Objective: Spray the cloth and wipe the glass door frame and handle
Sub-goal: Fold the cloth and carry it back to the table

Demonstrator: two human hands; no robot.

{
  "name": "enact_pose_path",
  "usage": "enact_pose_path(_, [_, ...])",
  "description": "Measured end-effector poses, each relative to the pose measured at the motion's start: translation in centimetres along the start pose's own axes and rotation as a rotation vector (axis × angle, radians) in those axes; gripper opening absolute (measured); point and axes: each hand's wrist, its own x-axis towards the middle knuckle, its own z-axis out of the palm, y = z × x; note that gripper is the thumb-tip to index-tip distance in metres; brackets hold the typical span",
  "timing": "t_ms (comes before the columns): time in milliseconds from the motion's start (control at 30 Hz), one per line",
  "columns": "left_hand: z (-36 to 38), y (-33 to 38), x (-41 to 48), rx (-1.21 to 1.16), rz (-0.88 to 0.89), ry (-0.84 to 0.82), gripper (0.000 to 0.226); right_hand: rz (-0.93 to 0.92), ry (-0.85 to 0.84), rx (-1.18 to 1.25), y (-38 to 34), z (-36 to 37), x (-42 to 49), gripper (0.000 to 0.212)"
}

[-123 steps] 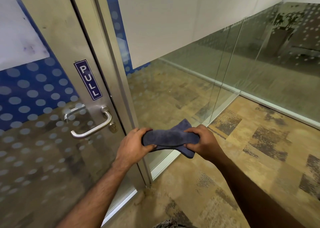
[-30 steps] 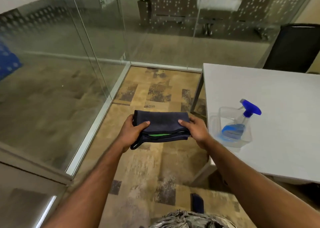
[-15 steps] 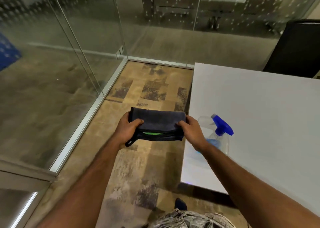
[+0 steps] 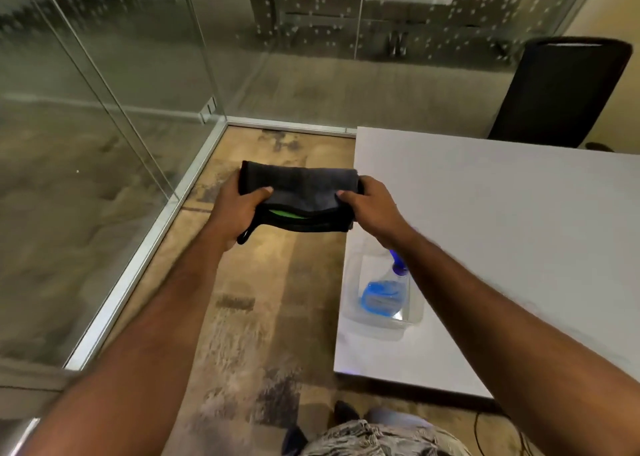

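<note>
A folded dark blue-grey cloth point(image 4: 304, 188) with a green label showing at its lower edge is stretched between both hands, above the floor at the table's left edge. My left hand point(image 4: 235, 209) grips its left end with the thumb on top. Its right end is gripped by my right hand point(image 4: 372, 206). Under my right forearm, a spray bottle point(image 4: 384, 292) with blue liquid and a blue trigger head lies in a clear plastic tub point(image 4: 412, 320) on the white table point(image 4: 502, 230). The door, its frame and handle are out of view.
Glass partition walls point(image 4: 104, 126) with a metal floor rail run along the left and the back. A black office chair point(image 4: 557, 91) stands behind the table at the upper right. Patterned carpet point(image 4: 277, 317) covers the floor between glass and table. My feet show at the bottom.
I have turned from the door to the table. Over the last second the view moved closer to the table; the cloth stays held in both hands, and my right forearm now crosses over the bottle.
</note>
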Motion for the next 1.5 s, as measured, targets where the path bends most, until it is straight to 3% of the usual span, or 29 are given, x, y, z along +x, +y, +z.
enact_pose_path(233, [5.6,1.8,1.8,0.047,0.064,-0.033,0.034,0.026,-0.009,0.048,2.0,-5.6,1.9,0.035])
enact_pose_path(600, [16.4,-2.4,3.1,0.177,-0.116,-0.181,0.042,0.248,0.041,0.031,12.4,-12.1,4.8,0.017])
enact_pose_path(800, [18.9,-7.3,2.4,0.279,-0.255,-0.26,0.043,0.326,-0.031,-0.162,17.9,-12.3,4.3,0.044])
enact_pose_path(1033, [20.8,-9.9,1.8,0.368,-0.282,-0.283,0.058,0.275,-0.159,-0.457,22.0,-12.5,4.8,0.035])
enact_pose_path(1500, [22.2,-13.4,0.8,0.726,-0.205,-0.278,0.08,-0.048,-0.265,-0.974,25.6,-10.8,5.8,0.027])
